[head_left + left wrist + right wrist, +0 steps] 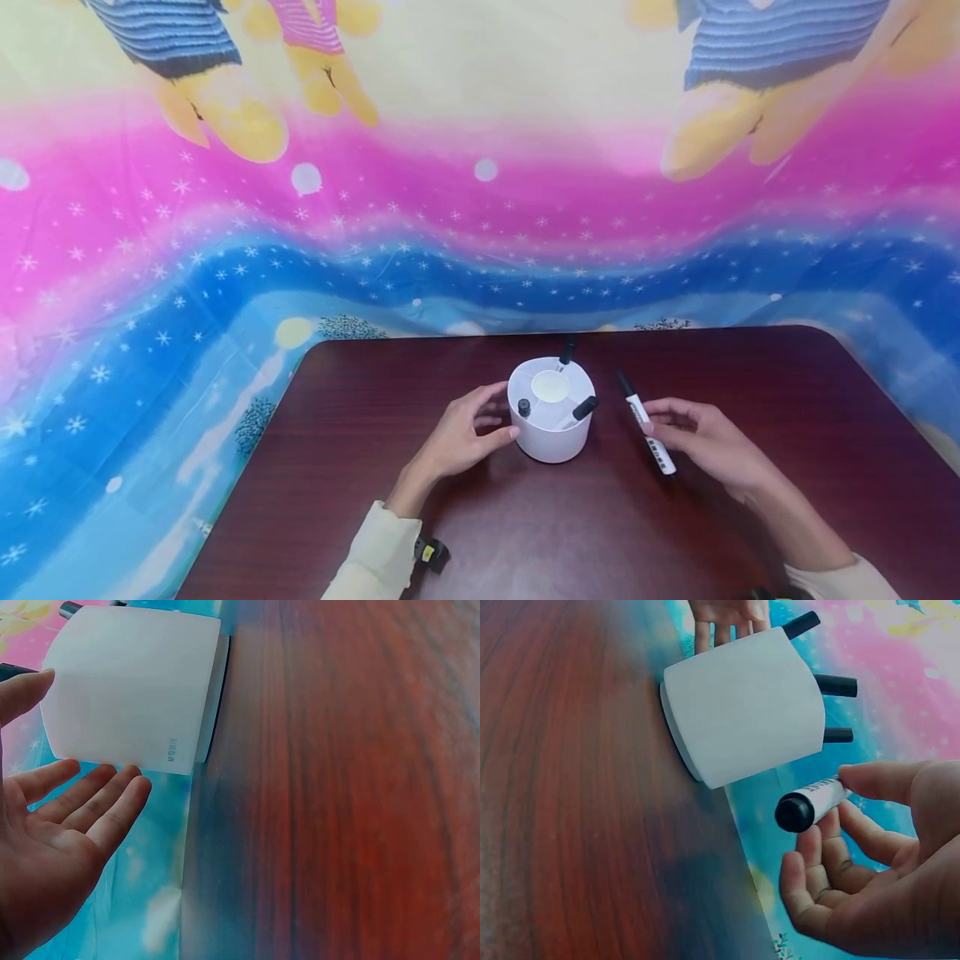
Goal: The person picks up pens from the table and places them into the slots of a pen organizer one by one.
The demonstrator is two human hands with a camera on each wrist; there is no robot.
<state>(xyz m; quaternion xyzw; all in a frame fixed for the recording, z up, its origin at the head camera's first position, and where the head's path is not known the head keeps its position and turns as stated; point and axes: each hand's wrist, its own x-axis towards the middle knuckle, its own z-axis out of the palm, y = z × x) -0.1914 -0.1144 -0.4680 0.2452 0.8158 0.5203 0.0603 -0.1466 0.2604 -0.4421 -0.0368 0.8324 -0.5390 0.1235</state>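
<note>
A white round pen holder (553, 444) stands upright on the table, with black-capped markers (585, 407) leaning out of three of its sections. Beside its left wall is my left hand (463, 435), thumb near the front rim and the other fingers spread along the side. Those fingers look extended at the wall in the left wrist view, and none curls round it. To the right of the holder, my right hand (712, 442) pinches a white whiteboard marker (829, 795) between thumb and fingers. The marker is tilted, its long black cap pointing away from me and its black end toward me.
The dark red-brown wooden table (390, 375) has rounded far corners. Behind it hangs a colourful cloth (480, 208) with cartoon figures and snowflakes, close to the table's far edge. A small black device (431, 553) is on the left wrist.
</note>
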